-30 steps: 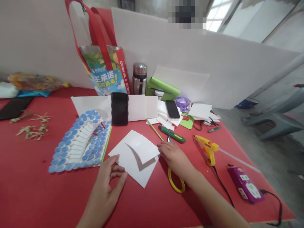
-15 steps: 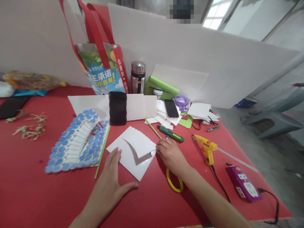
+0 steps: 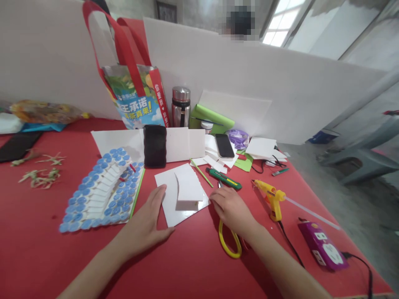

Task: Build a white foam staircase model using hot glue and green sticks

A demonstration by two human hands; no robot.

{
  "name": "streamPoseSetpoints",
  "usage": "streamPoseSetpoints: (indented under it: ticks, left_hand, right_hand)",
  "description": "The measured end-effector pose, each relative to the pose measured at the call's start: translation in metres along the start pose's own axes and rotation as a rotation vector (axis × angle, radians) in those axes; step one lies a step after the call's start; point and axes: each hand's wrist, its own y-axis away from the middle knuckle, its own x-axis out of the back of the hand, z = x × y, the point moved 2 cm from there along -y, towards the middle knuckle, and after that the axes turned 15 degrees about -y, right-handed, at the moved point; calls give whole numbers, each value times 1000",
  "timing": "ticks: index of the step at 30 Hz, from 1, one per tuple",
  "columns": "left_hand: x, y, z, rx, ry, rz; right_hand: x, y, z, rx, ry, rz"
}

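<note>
A square white board (image 3: 171, 209) lies on the red table, bearing a smaller raised white piece (image 3: 189, 185) with one curved edge. My left hand (image 3: 146, 222) is open at the board's left side, fingertips by its edge and thumb stretched toward its near corner. At the right corner, my right hand (image 3: 232, 207) has its fingers bent together against the board. Beneath that hand lie scissors with a yellow handle (image 3: 229, 245), partly hidden. A green utility knife (image 3: 224, 178) and a thin green stick (image 3: 202, 173) are just beyond.
Left stands a stair model with blue discs (image 3: 93, 191). A yellow glue gun (image 3: 271, 197) and purple power box (image 3: 322, 245) lie right, with cords. Behind are a black case (image 3: 155, 146), a phone (image 3: 224, 145), a steel flask (image 3: 181, 107) and a bag (image 3: 137, 99).
The white board has turned clockwise, with its near corner swinging left. My left hand has shifted with it along the left edge; my right hand stays at the right corner.
</note>
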Motion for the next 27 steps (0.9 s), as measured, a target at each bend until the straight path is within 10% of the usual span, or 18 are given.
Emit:
streamPoseSetpoints:
  ticks: [6,14,27]
  left_hand:
    - [-5,4,-5,-44,8,101]
    - [-3,1,6,-17,34,133]
    - [-5,3,9,-55,23,176]
  right_hand:
    - [23,-44,5,-314,21,-1]
    - [0,-87,14,-489,8,-3]
    - [24,-26,10,-455,-811,326]
